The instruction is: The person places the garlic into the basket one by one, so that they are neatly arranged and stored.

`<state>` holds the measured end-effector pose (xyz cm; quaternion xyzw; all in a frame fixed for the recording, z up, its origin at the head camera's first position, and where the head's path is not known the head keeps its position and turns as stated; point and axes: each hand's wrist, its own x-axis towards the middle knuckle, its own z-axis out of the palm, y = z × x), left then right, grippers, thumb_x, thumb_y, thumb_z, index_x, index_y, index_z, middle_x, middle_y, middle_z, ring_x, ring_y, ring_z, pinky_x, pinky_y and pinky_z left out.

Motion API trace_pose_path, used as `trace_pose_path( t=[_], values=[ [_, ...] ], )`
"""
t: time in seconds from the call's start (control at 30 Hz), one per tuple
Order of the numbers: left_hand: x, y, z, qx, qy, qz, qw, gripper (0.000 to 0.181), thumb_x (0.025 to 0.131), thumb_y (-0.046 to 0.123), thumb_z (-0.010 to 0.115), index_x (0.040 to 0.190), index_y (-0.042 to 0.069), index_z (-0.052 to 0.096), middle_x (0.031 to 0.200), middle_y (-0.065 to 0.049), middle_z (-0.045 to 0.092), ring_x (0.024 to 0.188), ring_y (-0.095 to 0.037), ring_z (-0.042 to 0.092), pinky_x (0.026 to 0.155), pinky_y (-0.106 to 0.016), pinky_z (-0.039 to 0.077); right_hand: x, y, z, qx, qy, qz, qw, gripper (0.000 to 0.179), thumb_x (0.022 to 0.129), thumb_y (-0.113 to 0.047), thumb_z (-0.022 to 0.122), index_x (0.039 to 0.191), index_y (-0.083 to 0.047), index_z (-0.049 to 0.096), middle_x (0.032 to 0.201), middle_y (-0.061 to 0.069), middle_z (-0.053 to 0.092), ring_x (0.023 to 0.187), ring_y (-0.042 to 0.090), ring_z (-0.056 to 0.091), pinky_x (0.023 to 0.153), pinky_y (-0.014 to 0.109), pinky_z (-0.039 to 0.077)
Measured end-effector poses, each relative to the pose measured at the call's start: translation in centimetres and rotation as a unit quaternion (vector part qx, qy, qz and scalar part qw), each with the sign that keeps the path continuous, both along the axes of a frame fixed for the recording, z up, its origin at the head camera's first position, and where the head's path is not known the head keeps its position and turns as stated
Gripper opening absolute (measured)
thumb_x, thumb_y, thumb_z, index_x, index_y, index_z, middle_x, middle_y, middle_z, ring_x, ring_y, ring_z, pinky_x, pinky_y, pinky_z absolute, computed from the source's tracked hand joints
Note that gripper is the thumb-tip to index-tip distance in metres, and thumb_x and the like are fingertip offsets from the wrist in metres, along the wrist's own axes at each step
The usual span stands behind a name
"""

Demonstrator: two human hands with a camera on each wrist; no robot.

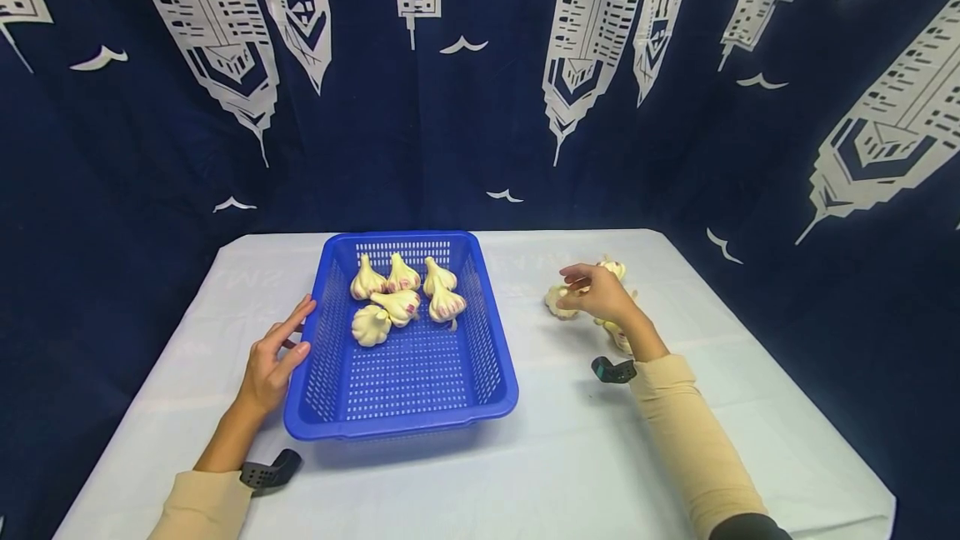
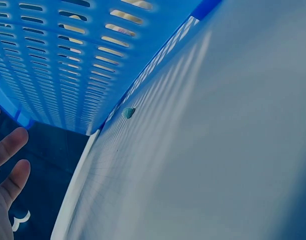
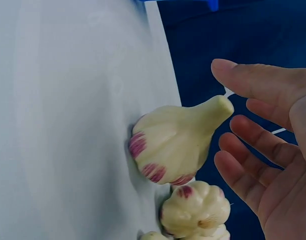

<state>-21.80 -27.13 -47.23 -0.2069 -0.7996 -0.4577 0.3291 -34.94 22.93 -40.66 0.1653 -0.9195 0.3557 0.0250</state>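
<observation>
My left hand (image 1: 270,365) lies along the left side of a blue plastic basket (image 1: 405,373), fingers extended and fingertips at the rim. Several garlic bulbs (image 1: 371,326), cream with purple streaks, lie grouped in the far half of that basket. On the table's right side, my right hand (image 1: 602,294) hovers over more garlic. In the right wrist view, its thumb and fingers are spread around the stem of one garlic bulb (image 3: 170,142), apart from it. Another bulb (image 3: 195,209) sits just behind that one. The right hand partly hides this group in the head view.
A white cloth covers the table (image 1: 555,457). Behind it hangs a dark blue curtain (image 1: 450,132) printed with white buildings. A small teal bit (image 2: 128,112) lies by the basket's side in the left wrist view. Each wrist wears a black band (image 1: 272,472).
</observation>
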Motion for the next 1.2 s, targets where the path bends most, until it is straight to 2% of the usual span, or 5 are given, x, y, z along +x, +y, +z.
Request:
trace_pose_path(
  t=[0.3,0.57,0.73,0.9,1.2],
  values=[
    [0.0,0.1,0.3,-0.003,-0.008,0.002,1.0,0.057,0.082,0.007,0.052,0.138,0.001,0.056,0.145,-0.018,0.05,0.101,0.002,0.051,0.074,-0.018,0.037,-0.6,0.2,-0.6,-0.006,-0.008,-0.01,0.9999,0.055,0.078,-0.007,0.081,0.126,0.009,0.06,0.123,0.026,0.062,0.112,0.041,0.058,0.094,0.05,0.047],
    [-0.3,0.2,0.4,-0.006,-0.005,0.006,1.0,0.056,0.083,0.007,0.051,0.138,-0.001,0.056,0.144,-0.019,0.05,0.101,0.002,0.05,0.074,-0.018,0.037,-0.9,0.3,-1.0,0.024,-0.004,-0.024,0.9994,0.057,0.076,-0.007,0.082,0.127,0.007,0.061,0.122,0.027,0.062,0.112,0.041,0.056,0.095,0.052,0.044],
    [-0.2,0.2,0.3,-0.005,-0.006,0.005,1.0,0.056,0.083,0.007,0.051,0.137,-0.002,0.056,0.144,-0.021,0.05,0.101,0.003,0.05,0.074,-0.018,0.037,-1.1,0.6,-1.7,0.042,-0.001,-0.016,0.999,0.059,0.074,-0.009,0.084,0.125,0.008,0.062,0.118,0.027,0.063,0.108,0.041,0.056,0.094,0.054,0.044],
    [-0.2,0.2,0.2,-0.006,-0.005,0.006,1.0,0.056,0.082,0.007,0.051,0.138,-0.001,0.056,0.144,-0.019,0.05,0.101,0.003,0.05,0.074,-0.017,0.037,-1.2,1.0,-2.4,0.055,0.019,-0.008,0.9983,0.057,0.073,-0.008,0.085,0.123,0.008,0.063,0.114,0.027,0.064,0.105,0.041,0.058,0.09,0.053,0.046],
    [0.2,0.2,0.1,-0.006,-0.005,0.006,1.0,0.057,0.082,0.007,0.053,0.138,0.001,0.056,0.144,-0.018,0.051,0.099,0.001,0.051,0.073,-0.018,0.037,-1.1,1.0,-3.3,0.055,0.046,0.012,0.9973,0.054,0.071,0.001,0.081,0.121,0.009,0.062,0.111,0.027,0.065,0.097,0.039,0.059,0.085,0.052,0.048]
  ],
)
